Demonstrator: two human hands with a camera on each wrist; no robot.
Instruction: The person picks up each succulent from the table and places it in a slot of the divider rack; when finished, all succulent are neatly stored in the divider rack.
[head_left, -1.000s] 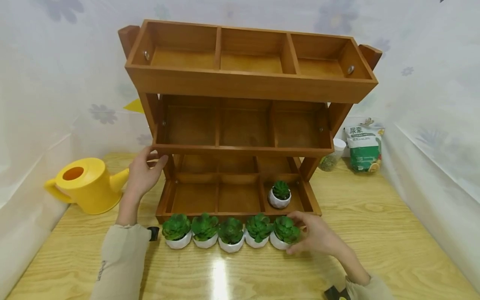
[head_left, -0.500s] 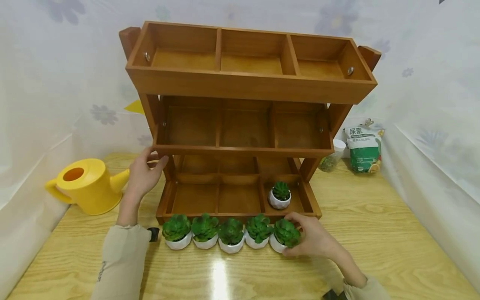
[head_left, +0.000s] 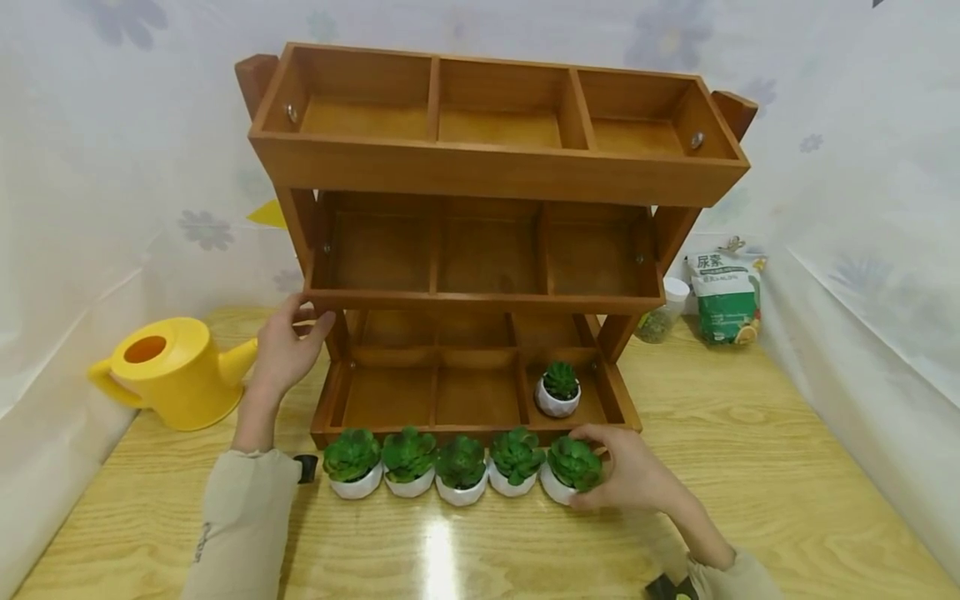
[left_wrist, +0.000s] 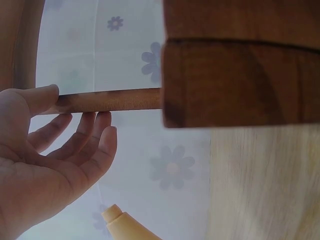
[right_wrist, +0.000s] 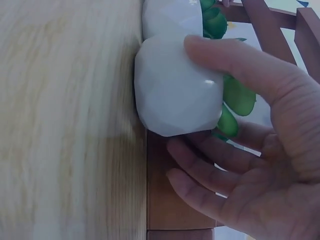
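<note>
Here, your right hand [head_left: 626,472] pinched the row's rightmost white-potted green succulent [head_left: 572,465] — just outside the brown wooden rack [head_left: 495,171] your left hand [head_left: 291,348] gripped.

Green succulent [head_left: 575,462] in faceted white pot [right_wrist: 172,95]

Pale sheeting [head_left: 877,200] with grey-violet flowers [head_left: 206,230] rises behind the wood-grained desk [head_left: 765,450] and along both its sides; a white glare [head_left: 439,554] shines on the desk's near part.

Both hands [head_left: 291,348] [head_left: 632,472] grip, held well apart.
</note>
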